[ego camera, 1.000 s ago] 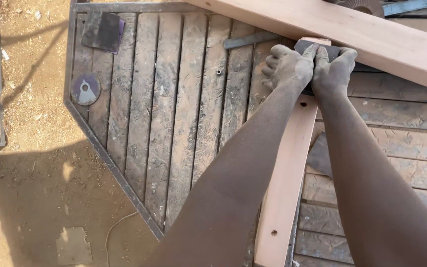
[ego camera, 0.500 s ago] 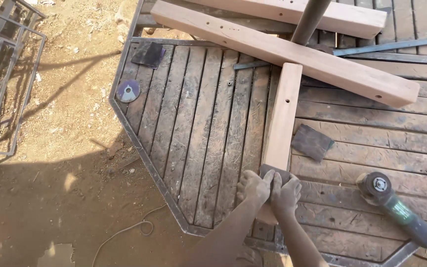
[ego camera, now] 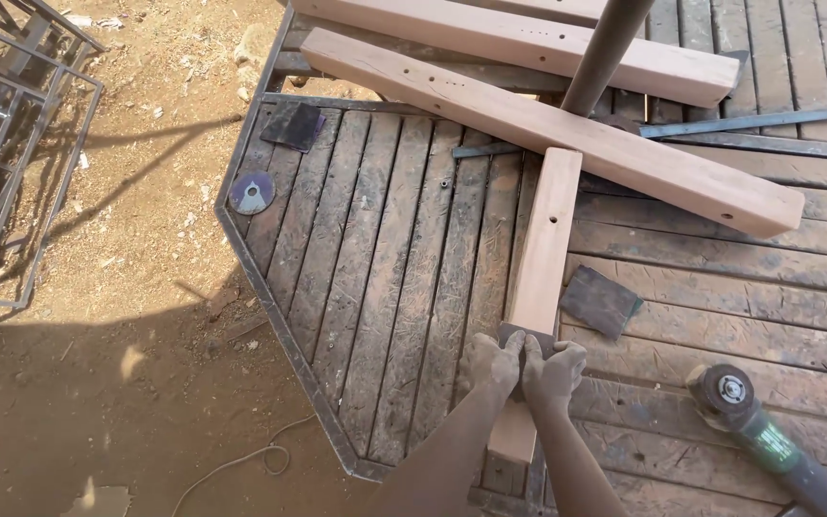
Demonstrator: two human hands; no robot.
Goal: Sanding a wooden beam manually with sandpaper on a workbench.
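Head view shows both hands side by side on a narrow wooden plank (ego camera: 540, 278) that lies lengthwise on a slatted wooden deck (ego camera: 375, 278). The left hand (ego camera: 492, 362) and right hand (ego camera: 555, 371) press together on a dark sanding pad (ego camera: 525, 337) at the near part of the plank, fingers curled closed over it. The plank's far end meets a long beam (ego camera: 547, 124) lying crosswise. A second dark pad (ego camera: 600, 301) rests just right of the plank. An angle grinder (ego camera: 768, 436) lies at lower right. A grinding disc (ego camera: 252, 192) sits near the deck's left edge, beside the sandy ground (ego camera: 98, 345).
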